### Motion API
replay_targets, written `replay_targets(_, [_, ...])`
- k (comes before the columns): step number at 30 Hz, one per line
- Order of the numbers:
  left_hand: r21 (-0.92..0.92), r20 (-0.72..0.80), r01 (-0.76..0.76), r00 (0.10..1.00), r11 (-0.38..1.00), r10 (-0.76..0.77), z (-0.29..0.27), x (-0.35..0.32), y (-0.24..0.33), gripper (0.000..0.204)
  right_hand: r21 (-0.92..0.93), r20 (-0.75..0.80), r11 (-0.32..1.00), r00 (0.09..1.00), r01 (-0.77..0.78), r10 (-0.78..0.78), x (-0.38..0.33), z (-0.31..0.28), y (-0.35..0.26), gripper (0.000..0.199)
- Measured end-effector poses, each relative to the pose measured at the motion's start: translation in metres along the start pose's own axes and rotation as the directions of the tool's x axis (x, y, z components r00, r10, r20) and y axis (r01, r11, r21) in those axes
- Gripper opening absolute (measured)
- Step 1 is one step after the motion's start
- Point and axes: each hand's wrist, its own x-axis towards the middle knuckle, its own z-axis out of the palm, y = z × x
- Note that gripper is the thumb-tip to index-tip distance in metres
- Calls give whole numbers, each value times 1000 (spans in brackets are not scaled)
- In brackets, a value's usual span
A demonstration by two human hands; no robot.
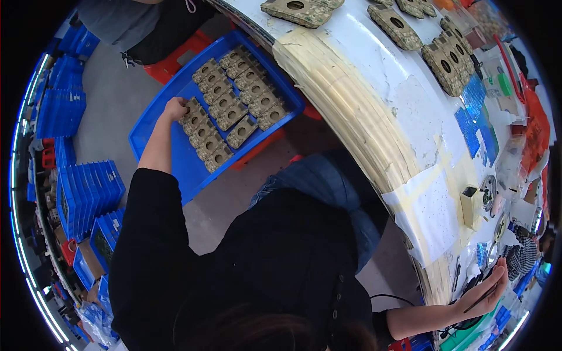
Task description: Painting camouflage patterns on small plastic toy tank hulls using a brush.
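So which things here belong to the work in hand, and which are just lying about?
In use:
- left hand, at the camouflage parts
- blue tray bearing them
- right hand with thin dark tool

Seemingly lying about:
- blue crate stacks
- checkered cloth

Camouflage parts (246, 138) in blue tray (190, 169)

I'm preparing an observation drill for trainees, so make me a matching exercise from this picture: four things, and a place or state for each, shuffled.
1. left hand
2. right hand
3. blue tray
4. white sheet

A. holding a thin dark tool
B. lying on the table
C. touching a camouflage-patterned part
D. bearing rows of camouflage-patterned parts

Pairs: 1-C, 2-A, 3-D, 4-B
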Motion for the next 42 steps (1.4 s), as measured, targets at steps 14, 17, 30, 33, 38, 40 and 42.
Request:
replay_targets(14, [-525,-446,-379,885,762,133,-77,-4,78,36,-14,-13,1000,1000,0,0,-5,-1,14,28])
replay_targets(17, [-561,-476,-459,860,689,186,-96,-27,126,31,-8,-12,1000,1000,15,-15,-7,-2,19,28])
replay_targets(30, [-600,-653,-717,695,354,300,-155,-83,195,24,-30,13,999,1000,-14,14,-10,1,22,26])
replay_targets(33, [-603,-655,-708,702,367,280,-152,-88,197,24,-58,19,998,1000,-2,3,-12,-2,20,26])
replay_targets(38, [-500,-611,-636,740,587,281,-125,-76,165,23,-73,27,997,1000,-6,8,-13,-2,23,26])
replay_targets(40, [-371,-525,-558,785,742,328,-102,-78,158,23,-84,31,996,999,-6,9,-12,-2,22,26])
replay_targets(42, [-252,-417,-507,825,824,380,-69,-82,156,24,-85,28,996,999,-22,25,-12,-2,22,26])
